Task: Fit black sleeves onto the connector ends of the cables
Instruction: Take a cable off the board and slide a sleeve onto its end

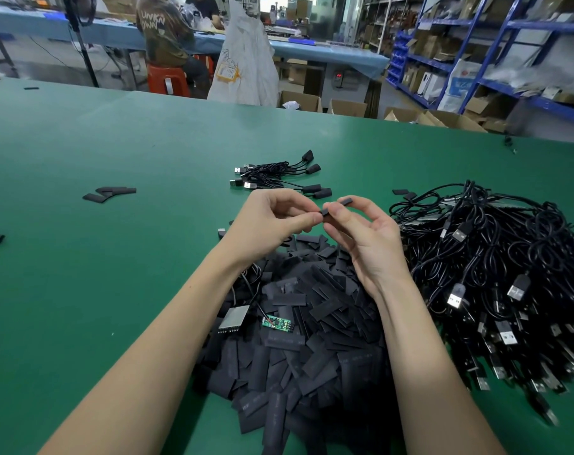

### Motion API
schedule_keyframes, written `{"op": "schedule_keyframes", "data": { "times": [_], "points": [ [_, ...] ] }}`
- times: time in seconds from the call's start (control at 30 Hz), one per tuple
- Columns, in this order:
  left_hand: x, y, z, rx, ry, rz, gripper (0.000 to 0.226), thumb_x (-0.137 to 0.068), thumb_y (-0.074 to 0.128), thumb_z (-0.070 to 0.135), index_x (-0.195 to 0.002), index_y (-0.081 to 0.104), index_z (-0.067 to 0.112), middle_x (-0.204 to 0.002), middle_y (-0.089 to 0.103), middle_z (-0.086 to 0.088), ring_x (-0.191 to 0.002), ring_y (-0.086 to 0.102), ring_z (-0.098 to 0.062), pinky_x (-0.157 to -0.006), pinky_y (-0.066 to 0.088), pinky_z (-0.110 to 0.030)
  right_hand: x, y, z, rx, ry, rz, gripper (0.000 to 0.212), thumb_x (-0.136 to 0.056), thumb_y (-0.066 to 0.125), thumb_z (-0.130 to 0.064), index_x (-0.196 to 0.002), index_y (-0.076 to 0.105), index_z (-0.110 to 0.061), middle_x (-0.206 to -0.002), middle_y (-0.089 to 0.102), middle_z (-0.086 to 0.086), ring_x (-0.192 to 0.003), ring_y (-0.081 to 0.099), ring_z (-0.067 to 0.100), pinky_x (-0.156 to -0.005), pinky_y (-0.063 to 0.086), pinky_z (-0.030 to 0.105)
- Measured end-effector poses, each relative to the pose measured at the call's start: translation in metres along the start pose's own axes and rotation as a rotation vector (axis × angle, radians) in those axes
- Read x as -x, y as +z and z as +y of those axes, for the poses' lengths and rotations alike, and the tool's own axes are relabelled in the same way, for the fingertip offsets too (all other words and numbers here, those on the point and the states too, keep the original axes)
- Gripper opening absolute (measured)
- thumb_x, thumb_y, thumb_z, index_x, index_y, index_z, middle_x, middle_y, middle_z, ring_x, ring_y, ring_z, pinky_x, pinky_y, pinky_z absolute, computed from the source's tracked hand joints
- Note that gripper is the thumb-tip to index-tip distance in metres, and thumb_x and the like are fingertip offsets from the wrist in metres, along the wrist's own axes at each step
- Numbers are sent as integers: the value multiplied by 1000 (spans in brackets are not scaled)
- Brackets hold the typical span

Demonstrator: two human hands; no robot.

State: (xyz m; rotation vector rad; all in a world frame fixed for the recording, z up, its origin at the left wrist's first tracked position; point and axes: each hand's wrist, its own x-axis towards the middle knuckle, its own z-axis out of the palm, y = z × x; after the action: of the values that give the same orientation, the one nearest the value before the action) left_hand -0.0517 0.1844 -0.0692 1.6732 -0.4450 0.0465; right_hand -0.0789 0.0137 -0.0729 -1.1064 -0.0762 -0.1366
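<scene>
Overhead, both hands are raised above the green surface and meet on one black sleeve. Left hand: fingers curled, thumb and forefinger pinching the sleeve's near end. Right hand: thumb and fingertips curled, pinching the same sleeve along its far part. Beneath the wrists lies a heap of loose sleeves; a tangle of cables sits just to the right, and a small bundle of sleeved cables lies beyond the hands.
</scene>
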Motion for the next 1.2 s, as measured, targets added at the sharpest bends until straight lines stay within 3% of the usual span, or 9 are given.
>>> {"op": "schedule_keyframes", "data": {
  "times": [0.2,0.37,0.97,1.13,1.2],
  "points": [
    [-1,0,-2,-53,2,-4,7,-86,79,10,-92,76,9,-78,76,0,-72,69,-7,-73,54,-18,-2,4,2,68,-105,48,34,-85,79,-10,-112,63,-23,-94,78,13,-86,75,20,-75,59,28],
    [-1,1,-2,-38,31,6,5,-87,80,14,-91,77,11,-83,76,-13,-72,69,-11,-74,57,-22,-1,8,3,31,-159,105,20,-83,79,-12,-100,74,-21,-107,77,15,-102,73,20,-73,60,27],
    [-2,1,-4,-64,57,-4,3,-88,79,19,-88,78,22,-78,76,4,-74,70,-7,-72,53,-18,-2,8,5,-115,-75,155,19,-85,74,-1,-97,77,-15,-101,78,10,-95,74,15,-72,59,23],
    [-1,-16,-7,-337,48,-63,7,-91,76,20,-98,78,22,-91,77,11,-85,69,2,-84,52,-19,-5,3,-1,-166,-104,189,22,-88,73,-2,-105,74,-16,-97,78,6,-91,73,12,-71,59,24],
    [0,-19,-7,-373,47,-72,6,-92,74,18,-96,79,19,-90,77,9,-86,70,-2,-85,53,-19,-5,1,-1,-154,-117,190,28,-90,73,-4,-115,70,-17,-98,78,5,-94,72,12,-73,59,25]
  ]
}}
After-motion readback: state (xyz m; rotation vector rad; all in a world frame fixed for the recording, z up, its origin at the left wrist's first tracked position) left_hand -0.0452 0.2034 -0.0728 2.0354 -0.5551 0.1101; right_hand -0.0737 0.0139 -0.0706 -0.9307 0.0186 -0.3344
